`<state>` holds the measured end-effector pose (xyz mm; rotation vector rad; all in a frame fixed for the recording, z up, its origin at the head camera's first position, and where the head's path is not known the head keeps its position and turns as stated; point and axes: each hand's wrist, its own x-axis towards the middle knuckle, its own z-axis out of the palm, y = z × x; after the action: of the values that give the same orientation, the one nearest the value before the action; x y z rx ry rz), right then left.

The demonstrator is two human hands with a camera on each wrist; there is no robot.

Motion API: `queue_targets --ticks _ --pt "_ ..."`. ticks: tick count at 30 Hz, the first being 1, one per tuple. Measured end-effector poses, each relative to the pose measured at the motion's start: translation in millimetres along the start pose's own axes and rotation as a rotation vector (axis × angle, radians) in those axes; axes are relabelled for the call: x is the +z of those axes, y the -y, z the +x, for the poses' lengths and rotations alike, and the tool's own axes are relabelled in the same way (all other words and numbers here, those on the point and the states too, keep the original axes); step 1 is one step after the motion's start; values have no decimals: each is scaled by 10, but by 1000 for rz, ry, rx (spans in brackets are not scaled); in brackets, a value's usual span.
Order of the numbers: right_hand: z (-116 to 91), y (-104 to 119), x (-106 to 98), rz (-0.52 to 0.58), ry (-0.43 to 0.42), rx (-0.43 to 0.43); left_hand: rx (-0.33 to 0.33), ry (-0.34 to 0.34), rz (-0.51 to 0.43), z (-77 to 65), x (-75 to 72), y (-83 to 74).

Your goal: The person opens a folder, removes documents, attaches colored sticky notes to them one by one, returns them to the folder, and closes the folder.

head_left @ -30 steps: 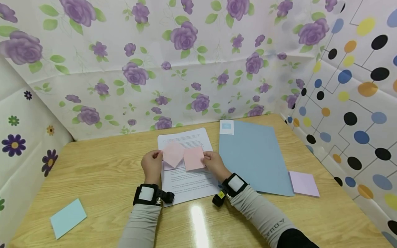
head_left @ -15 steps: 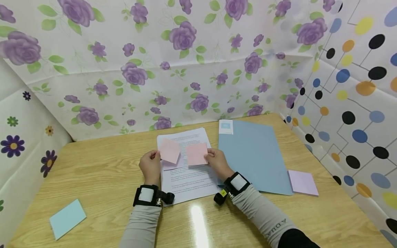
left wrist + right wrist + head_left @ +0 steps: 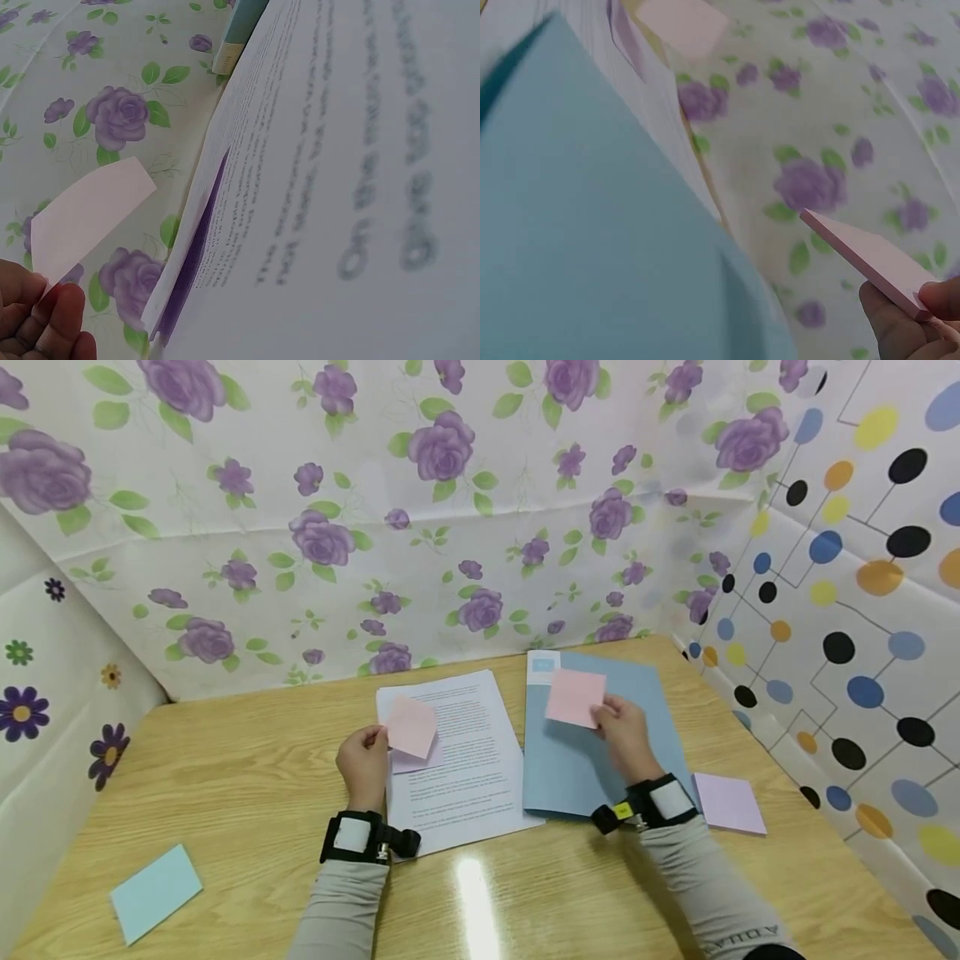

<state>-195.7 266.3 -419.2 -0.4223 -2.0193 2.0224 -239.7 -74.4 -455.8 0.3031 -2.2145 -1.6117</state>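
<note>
Paper thin enough to bow, a pale pink sheet, is in the left hand; I see its fingers pinching one corner, with the sheet's free end held over the left side of some printed pages. The right hand has its fingers clamped on a square pink pad, held over the smooth matte blue folder, near that folder's white label. A flat lilac note rests on the pages, partly hidden under the raised sheet in my head view. Farther right, a lilac pad lies against the folder's lower corner, while a light blue pad sits well apart at the far left of the glossy, wood-grained desk.

My left wrist feed gives what the head camera cannot: the pink sheet clear of the pages, its upper edge curving against the creased floral cloth. From that low angle the lilac note shrinks to a dark purple sliver and the nearest print looms large and blurred. My right wrist feed shows the pad's thickness as a straight, solid edge, thumb on top and fingers beneath; the folder fills the left there as a broad blue plane ending in a point.
</note>
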Motion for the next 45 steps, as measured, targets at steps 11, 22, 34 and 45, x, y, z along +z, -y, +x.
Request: queue_targets --ticks 11,22,34,45 --pt "42 -18 -991 48 -267 171 -14 7 -1 9 8 35" --pt "-108 -302 -1782 -70 -405 441 -37 23 -7 0 16 69" --pt "-383 -376 -2258 -323 -279 495 -41 13 -31 -5 7 55" --pt "-535 -395 -2300 -431 -181 494 -51 11 -44 -20 1 19"
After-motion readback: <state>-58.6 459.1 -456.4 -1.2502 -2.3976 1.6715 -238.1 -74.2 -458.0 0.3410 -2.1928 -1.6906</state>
